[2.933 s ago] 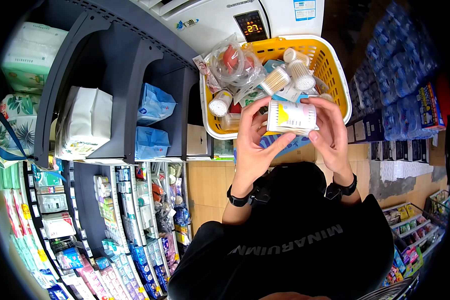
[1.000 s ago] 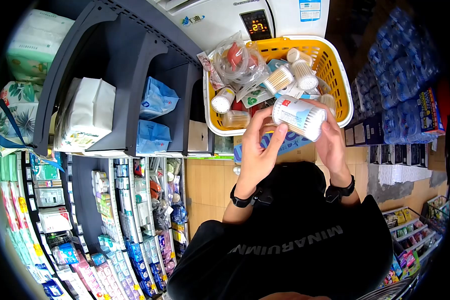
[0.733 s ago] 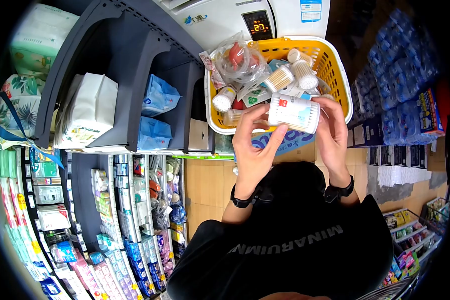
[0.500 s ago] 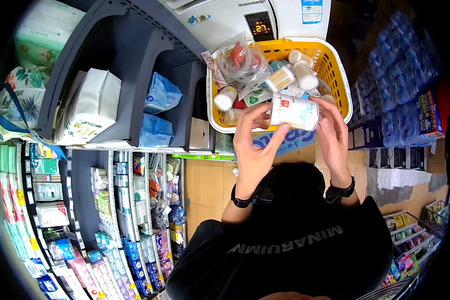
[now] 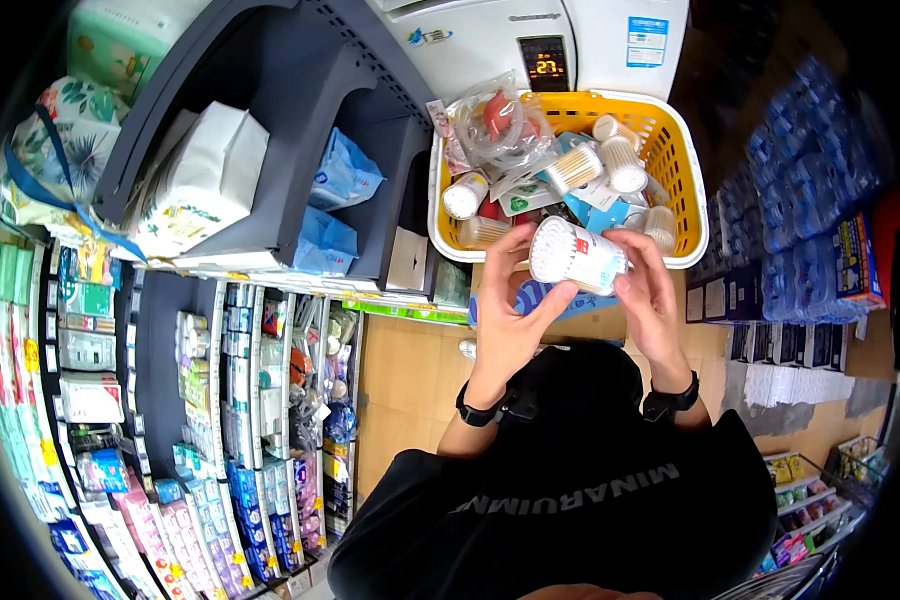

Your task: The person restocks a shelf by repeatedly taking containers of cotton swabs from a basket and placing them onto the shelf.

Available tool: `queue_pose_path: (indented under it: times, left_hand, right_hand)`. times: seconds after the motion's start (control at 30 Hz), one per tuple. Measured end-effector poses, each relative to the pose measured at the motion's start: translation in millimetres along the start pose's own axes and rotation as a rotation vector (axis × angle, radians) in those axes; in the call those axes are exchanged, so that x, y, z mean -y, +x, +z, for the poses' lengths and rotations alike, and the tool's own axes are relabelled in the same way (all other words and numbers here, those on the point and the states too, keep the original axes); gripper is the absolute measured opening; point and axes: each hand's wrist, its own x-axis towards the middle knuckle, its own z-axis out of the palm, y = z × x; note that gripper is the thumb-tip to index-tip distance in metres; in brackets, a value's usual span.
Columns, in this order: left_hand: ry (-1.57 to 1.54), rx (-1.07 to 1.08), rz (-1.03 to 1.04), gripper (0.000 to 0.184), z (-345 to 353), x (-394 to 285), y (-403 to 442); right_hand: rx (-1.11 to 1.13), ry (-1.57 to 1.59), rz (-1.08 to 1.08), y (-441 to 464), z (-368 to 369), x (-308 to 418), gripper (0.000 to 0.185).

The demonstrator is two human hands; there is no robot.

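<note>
Between my two hands is a clear round tub of cotton swabs (image 5: 578,256), lying on its side with the white swab tips showing at its left end. My left hand (image 5: 510,312) is closed on that end, thumb underneath. At the other end, the fingers and thumb of my right hand (image 5: 648,298) grip the tub. Just beyond my hands stands a yellow-and-white plastic basket (image 5: 696,190). Several more swab tubs lie inside it, including a tilted one (image 5: 574,168), along with a clear plastic bag (image 5: 502,128) holding something red.
Grey shelving (image 5: 270,75) at the left holds white tissue packs (image 5: 215,165) and blue packs (image 5: 342,172). A white appliance with a lit display (image 5: 545,65) stands behind the basket. Wrapped bottle packs (image 5: 820,150) are stacked at right. Lower left are racks of packaged goods (image 5: 205,400).
The tub has been turned in my hands, so its left end of swab tips now faces more toward me. The whole view has shifted slightly.
</note>
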Motion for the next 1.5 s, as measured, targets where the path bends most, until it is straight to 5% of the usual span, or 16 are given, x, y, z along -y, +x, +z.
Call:
queue_pose_path:
  times: [0.3, 0.5, 0.7, 1.17, 1.5]
  left_hand:
    - [-0.054, -0.062, 0.016, 0.07, -29.7, -13.3, -27.3]
    - [0.333, -0.163, 0.169, 0.065, -68.4, -37.4, -63.8]
    - [0.408, -0.258, 0.15, 0.067, -106.8, -54.9, -109.9]
    - [0.455, -0.777, 0.115, 0.065, -234.9, -68.1, -213.6]
    - [0.465, -0.838, 0.143, 0.059, -373.4, -105.7, -273.8]
  right_hand:
    - [0.272, -0.089, 0.169, -1.2, 19.2, -2.2, 0.054]
    - [0.4, -0.247, 0.035, 4.9, 60.9, 0.0, 0.074]
    - [0.669, -0.262, 0.024, 7.8, 105.1, -14.1, 0.076]
    - [1.217, -0.28, 0.014, 8.2, 293.1, -73.9, 0.077]
    - [1.339, -0.269, -0.033, -25.5, 461.6, -123.3, 0.082]
